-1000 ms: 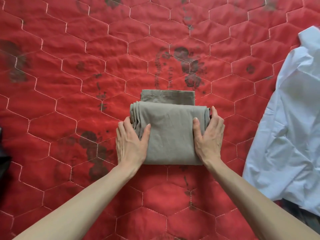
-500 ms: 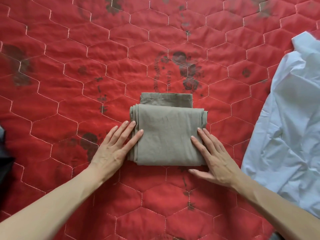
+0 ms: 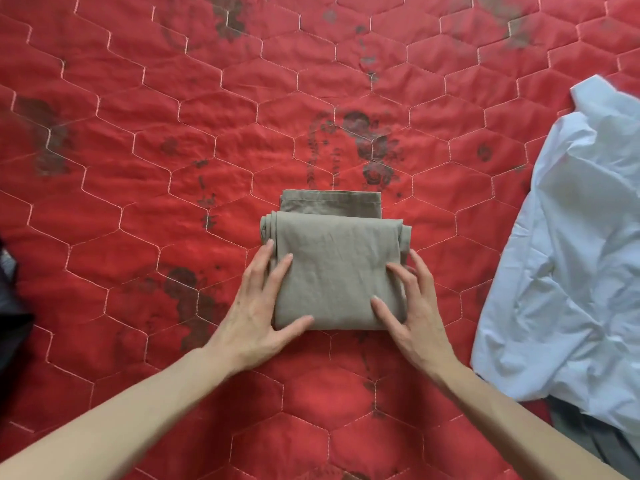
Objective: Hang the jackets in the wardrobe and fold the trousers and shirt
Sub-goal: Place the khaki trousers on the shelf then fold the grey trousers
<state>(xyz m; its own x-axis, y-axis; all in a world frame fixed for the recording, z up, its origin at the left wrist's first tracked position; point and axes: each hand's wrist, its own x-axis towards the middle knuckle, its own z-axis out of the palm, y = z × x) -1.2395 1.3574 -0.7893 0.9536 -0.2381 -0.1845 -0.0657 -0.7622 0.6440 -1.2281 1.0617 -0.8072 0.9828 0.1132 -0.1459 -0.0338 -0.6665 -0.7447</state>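
Head view, read left to right, with all positions given relative to the folded trousers [image 3: 337, 268]. At the far left edge, well apart from the trousers, lay a dark garment [image 3: 10, 306] (only a sliver was in view, so its kind could not be told). Under everything spread a red quilt [image 3: 138, 168] stitched in hexagons and printed with dark floral marks. The left hand [image 3: 263, 306] lay at the trousers' left edge, fingers straight along the side and thumb set against the near left corner, gripping nothing. The trousers themselves, olive-grey, sat at the centre of the quilt as a compact rectangular bundle, with one narrower layer showing past the far edge. The right hand [image 3: 412, 306] rested on the near right part of the bundle, fingers spread, fingertips touching the cloth and thumb laid on the top surface. Further right, apart from the trousers, lay a white shirt [image 3: 571, 254], unfolded and rumpled. Beneath the shirt's near edge showed a strip of grey cloth [image 3: 588, 441].
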